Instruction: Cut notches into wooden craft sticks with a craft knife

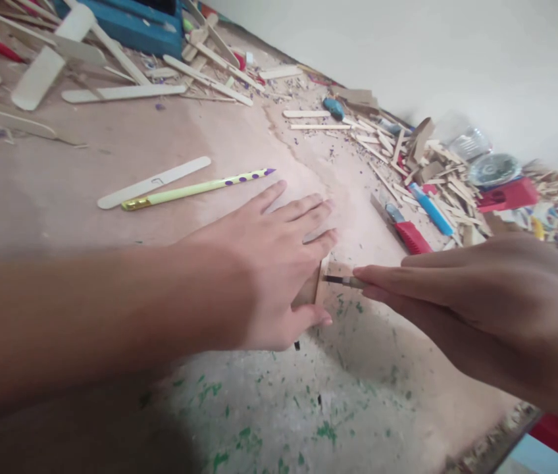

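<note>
Cutting, seemingly, at the edge of a thin wooden piece (322,280) on the tabletop (269,388); pinning it under a splayed left hand (269,270); pinching a slim blade tool (341,280) in a closed right hand (461,296); calling next for steady pressure (thumb well clear).

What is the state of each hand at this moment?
Left hand: open, flat over a wooden piece.
Right hand: closed, holding a slim dark-tipped tool.

Matt wooden tabletop (239,138) — glossy yellow-green pencil (195,190).
</note>
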`<state>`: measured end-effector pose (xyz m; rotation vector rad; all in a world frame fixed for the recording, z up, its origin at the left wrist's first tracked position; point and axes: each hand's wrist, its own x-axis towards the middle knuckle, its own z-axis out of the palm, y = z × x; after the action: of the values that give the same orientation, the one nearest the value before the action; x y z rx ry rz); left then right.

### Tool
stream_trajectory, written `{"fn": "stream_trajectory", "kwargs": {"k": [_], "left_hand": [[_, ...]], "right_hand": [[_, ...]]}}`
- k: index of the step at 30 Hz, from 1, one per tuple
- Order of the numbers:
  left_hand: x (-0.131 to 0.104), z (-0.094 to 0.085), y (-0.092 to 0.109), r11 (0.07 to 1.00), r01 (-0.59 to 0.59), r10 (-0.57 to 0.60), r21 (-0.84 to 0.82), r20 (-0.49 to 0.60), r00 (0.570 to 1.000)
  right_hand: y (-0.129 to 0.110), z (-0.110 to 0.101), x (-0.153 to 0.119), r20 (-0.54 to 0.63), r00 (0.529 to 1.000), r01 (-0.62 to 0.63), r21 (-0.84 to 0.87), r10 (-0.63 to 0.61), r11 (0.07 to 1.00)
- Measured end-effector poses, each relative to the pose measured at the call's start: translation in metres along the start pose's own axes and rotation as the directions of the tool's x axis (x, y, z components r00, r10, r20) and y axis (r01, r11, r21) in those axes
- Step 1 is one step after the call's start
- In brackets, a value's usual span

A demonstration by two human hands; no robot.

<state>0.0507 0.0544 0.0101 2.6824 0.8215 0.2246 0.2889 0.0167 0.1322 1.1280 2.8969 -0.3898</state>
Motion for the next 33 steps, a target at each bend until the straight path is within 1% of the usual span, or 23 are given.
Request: {"fn": "stream_trajectory", "kwargs": {"k": [3, 7, 9, 11, 13, 16, 18, 22, 24, 26, 30, 33], "left_hand": [[-0.002, 0.005, -0.001, 1.0, -0.01, 0.01, 0.008, -0.042, 0.999], [-0.002, 0.008, -0.002, 1.0, -0.02, 0.021, 0.016, -0.075, 0.997], [-0.003, 0.008, -0.002, 1.0, -0.02, 0.021, 0.017, -0.075, 0.997], [-0.003, 0.008, -0.002, 1.0, -0.018, 0.019, 0.014, -0.069, 0.997], [-0.004, 0.007, -0.002, 1.0, -0.018, 0.019, 0.015, -0.065, 0.998], [-0.005, 0.006, -0.002, 0.999, -0.022, 0.024, 0.026, -0.058, 0.998], [-0.006, 0.005, -0.002, 0.999, -0.023, 0.024, 0.028, -0.054, 0.998], [-0.006, 0.005, -0.003, 0.999, -0.03, 0.031, 0.02, -0.068, 0.997], [-0.007, 0.006, -0.003, 0.999, -0.031, 0.032, 0.021, -0.077, 0.996], [-0.007, 0.007, -0.004, 0.999, -0.027, 0.029, 0.022, -0.085, 0.996], [-0.007, 0.009, -0.003, 0.999, -0.037, 0.039, 0.015, -0.108, 0.993], [-0.007, 0.01, -0.002, 0.999, -0.034, 0.035, 0.016, -0.115, 0.993]], "right_hand": [[0.004, -0.003, 0.0, 0.086, 0.993, 0.082, 0.018, -0.083, 0.996], [0.013, -0.006, -0.004, 0.088, 0.992, 0.092, 0.035, -0.095, 0.995], [0.017, -0.006, -0.006, 0.099, 0.983, 0.157, -0.034, -0.153, 0.987], [0.021, -0.007, -0.007, 0.116, 0.966, 0.244, -0.127, -0.23, 0.961], [0.022, -0.009, -0.007, 0.118, 0.953, 0.298, -0.186, -0.279, 0.936], [0.022, -0.013, -0.004, 0.095, 0.947, 0.32, -0.191, -0.307, 0.928], [0.02, -0.015, -0.002, 0.101, 0.939, 0.341, -0.199, -0.327, 0.919], [0.019, -0.014, -0.002, 0.123, 0.92, 0.391, -0.283, -0.371, 0.876], [0.021, -0.011, -0.003, 0.119, 0.929, 0.37, -0.279, -0.351, 0.886], [0.022, -0.008, -0.006, 0.09, 0.945, 0.326, -0.244, -0.313, 0.913], [0.026, 0.0, -0.013, 0.05, 0.976, 0.216, -0.124, -0.212, 0.968], [0.026, 0.005, -0.016, 0.028, 0.99, 0.142, -0.033, -0.141, 0.989]]}}
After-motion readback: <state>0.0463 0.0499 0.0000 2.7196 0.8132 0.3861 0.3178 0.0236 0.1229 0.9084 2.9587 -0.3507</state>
